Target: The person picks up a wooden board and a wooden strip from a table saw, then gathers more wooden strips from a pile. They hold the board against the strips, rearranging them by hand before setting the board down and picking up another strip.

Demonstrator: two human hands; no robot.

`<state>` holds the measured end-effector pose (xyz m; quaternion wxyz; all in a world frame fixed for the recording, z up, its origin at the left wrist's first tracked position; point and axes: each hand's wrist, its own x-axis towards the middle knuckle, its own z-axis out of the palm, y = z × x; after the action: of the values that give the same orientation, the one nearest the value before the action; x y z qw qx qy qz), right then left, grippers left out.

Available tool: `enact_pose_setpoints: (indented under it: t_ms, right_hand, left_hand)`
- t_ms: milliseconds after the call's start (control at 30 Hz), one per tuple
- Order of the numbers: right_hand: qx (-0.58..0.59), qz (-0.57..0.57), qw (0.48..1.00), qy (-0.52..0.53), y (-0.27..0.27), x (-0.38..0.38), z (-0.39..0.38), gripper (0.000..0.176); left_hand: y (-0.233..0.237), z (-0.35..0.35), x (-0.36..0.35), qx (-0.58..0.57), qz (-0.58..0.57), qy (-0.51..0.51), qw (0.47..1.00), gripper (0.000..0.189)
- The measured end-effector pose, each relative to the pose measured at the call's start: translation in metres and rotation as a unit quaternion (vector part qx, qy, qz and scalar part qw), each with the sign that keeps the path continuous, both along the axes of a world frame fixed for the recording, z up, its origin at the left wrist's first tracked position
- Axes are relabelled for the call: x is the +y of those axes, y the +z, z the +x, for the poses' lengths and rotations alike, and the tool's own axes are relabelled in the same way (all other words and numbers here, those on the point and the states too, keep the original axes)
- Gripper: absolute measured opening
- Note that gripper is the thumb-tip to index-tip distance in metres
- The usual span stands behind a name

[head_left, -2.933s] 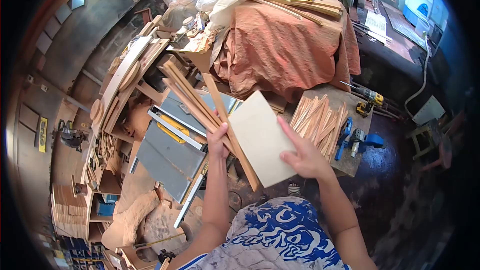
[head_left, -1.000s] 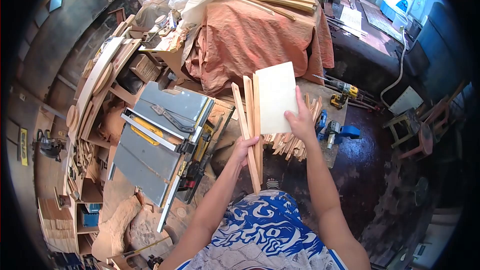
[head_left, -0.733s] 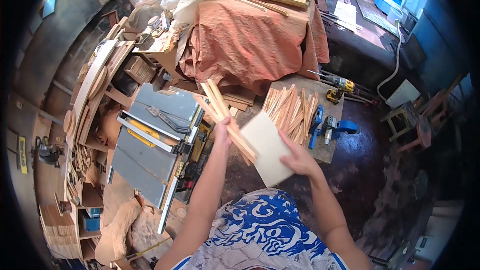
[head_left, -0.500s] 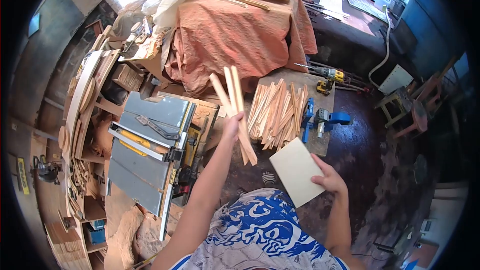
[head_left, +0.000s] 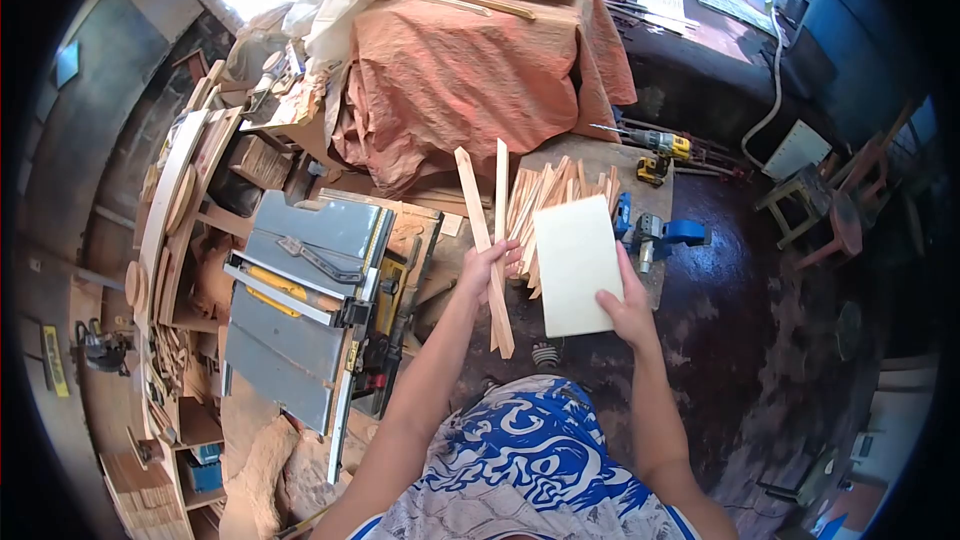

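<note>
My left hand (head_left: 487, 268) is closed around a few long thin wood strips (head_left: 474, 192), which point up and away with their lower ends below the hand. In my right hand (head_left: 630, 302) is a pale rectangular board (head_left: 577, 265), gripped at its right edge with the thumb on its face. The board stands close to the right of the strips. Behind it, partly hidden, a pile of similar wood strips (head_left: 530, 190) lies on a low worktable (head_left: 655, 278).
A table saw (head_left: 290, 315) stands at the left. Right of the pile are a blue clamp tool (head_left: 683, 232) and a yellow drill (head_left: 668, 145). A reddish cloth (head_left: 460, 80) covers a stack at the back, with boards on top. Stools (head_left: 788, 210) stand far right.
The board has moved left and up, turned more upright, and now covers part of the pile. My left hand has shifted slightly right and down, and its strips have changed angle.
</note>
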<state>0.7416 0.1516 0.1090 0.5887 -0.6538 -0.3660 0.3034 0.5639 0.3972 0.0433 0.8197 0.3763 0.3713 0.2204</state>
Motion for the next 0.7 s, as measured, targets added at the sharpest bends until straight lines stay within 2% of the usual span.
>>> enact_pose_setpoints:
  t_ms: [67, 167, 200, 300, 400, 567, 633, 700]
  right_hand:
    - [-0.036, 0.009, 0.999, 0.003, 0.018, 0.032, -0.009, 0.085]
    - [-0.039, 0.066, 0.997, -0.001, 0.029, 0.075, -0.016, 0.084]
    - [-0.071, 0.070, 0.995, -0.006, 0.038, 0.087, -0.018, 0.084]
    - [-0.124, 0.084, 0.989, -0.012, 0.049, 0.121, -0.020, 0.083]
    - [-0.127, 0.086, 0.988, -0.001, 0.058, 0.147, -0.027, 0.084]
    - [-0.139, 0.052, 0.989, -0.004, 0.062, 0.159, -0.046, 0.085]
    - [-0.124, 0.003, 0.990, 0.061, 0.063, 0.153, -0.054, 0.086]
    - [-0.126, -0.028, 0.990, 0.055, 0.066, 0.138, -0.066, 0.086]
  left_hand:
    - [0.002, -0.016, -0.002, -0.014, 0.000, 0.005, 1.000, 0.036]
    - [0.001, -0.042, -0.002, -0.152, -0.093, -0.021, 0.984, 0.040]
    - [0.003, -0.047, -0.004, -0.169, -0.095, -0.015, 0.981, 0.035]
    - [0.002, -0.062, -0.006, -0.134, -0.079, 0.009, 0.988, 0.031]
    - [0.012, -0.069, -0.015, -0.125, -0.048, 0.012, 0.991, 0.027]
    - [0.020, -0.075, -0.019, -0.137, -0.059, 0.031, 0.988, 0.026]
    - [0.014, -0.075, -0.016, -0.130, -0.062, 0.038, 0.989, 0.025]
    - [0.013, -0.070, -0.009, -0.096, -0.071, 0.049, 0.992, 0.043]
